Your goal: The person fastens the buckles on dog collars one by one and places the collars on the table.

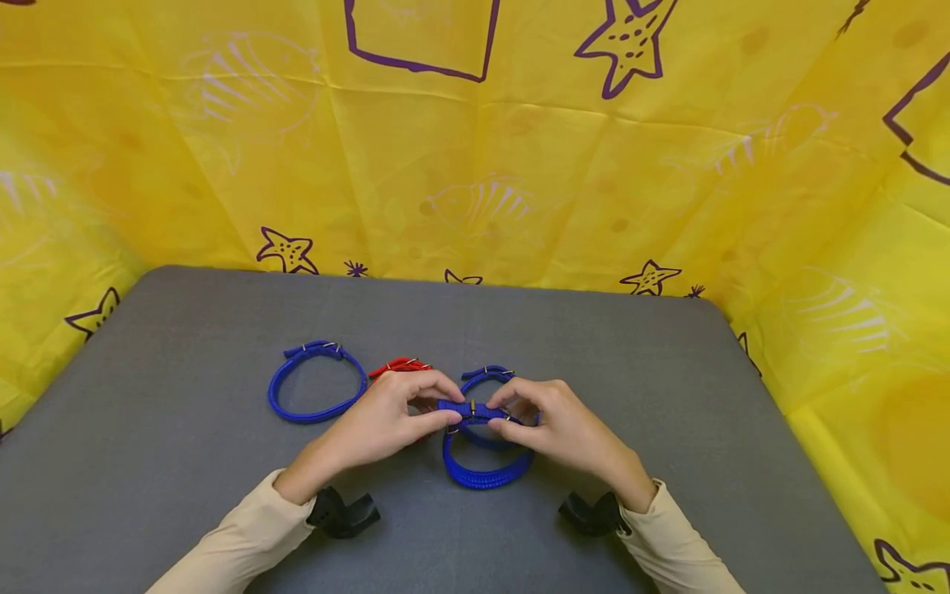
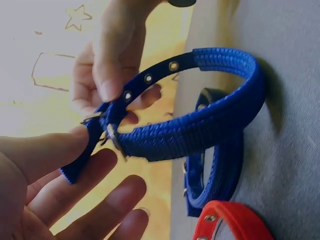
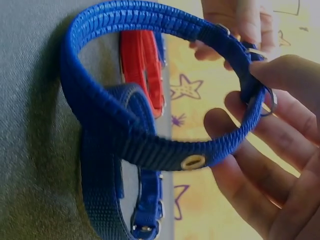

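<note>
A padded blue collar (image 1: 487, 478) with a metal buckle is held up on edge between both hands, its loop closed. My left hand (image 1: 393, 419) pinches the strap's free end between thumb and fingers, as the left wrist view shows. On the other side of the buckle, my right hand (image 1: 567, 421) grips the band, thumb on top beside a metal ring (image 3: 271, 103). Brass eyelets (image 2: 148, 78) run along the held strap. Just behind lies a second blue collar (image 1: 486, 371), partly hidden by the held one and the hands.
Another blue collar (image 1: 278, 392) lies looped on the grey table (image 1: 185, 462) at the left. Beside it is a red collar (image 1: 401, 365), partly covered by the left hand. Yellow patterned cloth (image 1: 475, 165) stands behind and along the sides of the table.
</note>
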`<state>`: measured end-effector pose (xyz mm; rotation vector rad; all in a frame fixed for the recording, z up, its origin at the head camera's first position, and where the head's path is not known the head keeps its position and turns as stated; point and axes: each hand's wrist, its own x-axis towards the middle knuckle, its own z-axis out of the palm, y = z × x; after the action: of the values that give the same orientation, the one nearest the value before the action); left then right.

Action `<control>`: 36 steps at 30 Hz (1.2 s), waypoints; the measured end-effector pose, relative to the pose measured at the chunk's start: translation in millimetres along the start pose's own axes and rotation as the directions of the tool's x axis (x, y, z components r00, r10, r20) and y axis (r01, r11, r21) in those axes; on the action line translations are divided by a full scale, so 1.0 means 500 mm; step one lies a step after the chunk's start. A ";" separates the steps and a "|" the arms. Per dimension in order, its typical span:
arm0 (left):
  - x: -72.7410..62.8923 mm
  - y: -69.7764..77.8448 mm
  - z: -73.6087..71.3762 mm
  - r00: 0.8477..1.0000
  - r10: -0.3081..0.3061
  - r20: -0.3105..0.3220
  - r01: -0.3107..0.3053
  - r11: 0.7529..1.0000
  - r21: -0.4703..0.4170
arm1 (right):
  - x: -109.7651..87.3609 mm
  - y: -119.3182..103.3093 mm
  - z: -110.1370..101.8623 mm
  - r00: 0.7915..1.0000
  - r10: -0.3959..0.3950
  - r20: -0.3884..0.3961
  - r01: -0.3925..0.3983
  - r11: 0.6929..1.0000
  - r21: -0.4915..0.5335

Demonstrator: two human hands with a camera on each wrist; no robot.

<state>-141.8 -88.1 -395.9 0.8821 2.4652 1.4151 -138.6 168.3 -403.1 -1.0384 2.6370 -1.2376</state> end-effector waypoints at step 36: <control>-0.005 -0.001 -0.021 0.998 0.030 0.060 -0.037 0.992 0.121 | -0.003 0.012 -0.005 0.997 0.003 0.074 -0.002 1.000 -0.009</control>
<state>-144.3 -97.4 -391.1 0.9783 2.5268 1.2417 -141.7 173.4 -406.1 -1.0606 2.5900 -1.1651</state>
